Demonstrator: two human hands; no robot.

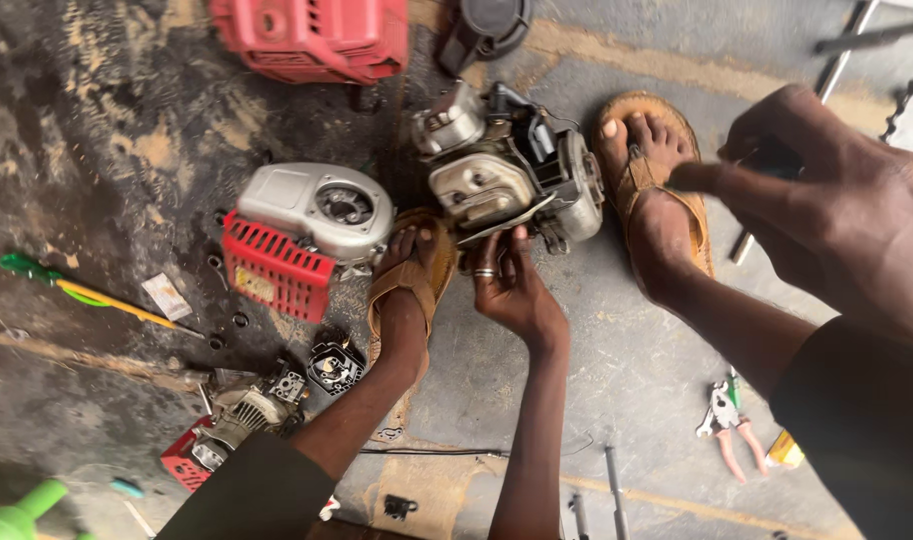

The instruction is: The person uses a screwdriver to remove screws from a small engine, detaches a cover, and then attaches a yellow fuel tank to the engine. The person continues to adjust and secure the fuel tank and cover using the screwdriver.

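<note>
From above, I looked down at a stained concrete floor (627, 380) littered with small-engine parts. My left hand (512, 285) reached forward with its fingers curled around the lower edge of a small grey engine block (507, 170), and a ring showed on 1 finger. The engine sat on the floor between my 2 sandalled feet, the left foot (409, 275) just beside that hand and the right foot (652, 190) touching the engine's far side. My right hand (827, 190) was raised close to the camera at the right, closed in a fist around a dark-handled tool (767, 160) whose tip I could not make out.

Left of the engine lay a silver and red engine cover (302, 235), and a red plastic housing (312, 38) sat at the top edge. A screwdriver with a green and yellow handle (77, 288) lay well apart at the left. Nearer me, a small black carburettor-like part (335, 368) rested beside my left leg, with another red and silver assembly (232, 425) below it. Red-handled pliers (729, 420) lay on the floor at the right, near my right leg.
</note>
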